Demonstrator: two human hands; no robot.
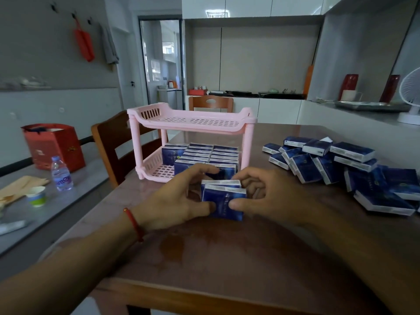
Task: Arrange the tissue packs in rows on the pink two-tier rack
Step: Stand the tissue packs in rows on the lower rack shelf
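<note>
Both hands grip together a small stack of tissue packs [223, 200], the left hand [179, 201] on one side and the right hand [270, 198] on the other. The pink rack [193, 126] stands just behind the hands, and a loose pile of packs [341, 164] lies beside the right hand.

top tier [193, 121] bare; lower tier front blocked by packed rows [204, 155]; left gap free.

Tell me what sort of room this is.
Most likely a home dining area next to a kitchen: a wooden table with chairs, a counter with kitchenware under white cabinets.
</note>
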